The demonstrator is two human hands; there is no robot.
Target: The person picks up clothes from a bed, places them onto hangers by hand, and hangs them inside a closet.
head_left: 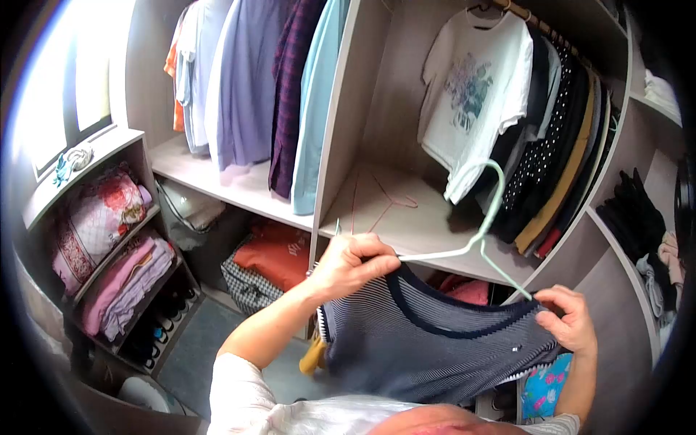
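A dark striped top (435, 348) hangs spread between my two hands, with a pale green hanger (478, 235) partly in its neck opening. My left hand (355, 268) is closed round the top's shoulder and the hanger's left arm, whose end is hidden. My right hand (568, 317) pinches the other shoulder beside the hanger's right tip. The hanger's hook points up, away from me. Behind it, a red wire hanger (384, 203) lies on the wooden shelf (428, 243).
A white printed T-shirt (471, 90) hangs ahead beside a row of dark clothes (544, 152). More shirts (250, 94) hang at the upper left. Folded bedding (101, 225) fills low shelves on the left. A red bag (275, 254) sits below. Black clothes (631, 214) lie on the right shelf.
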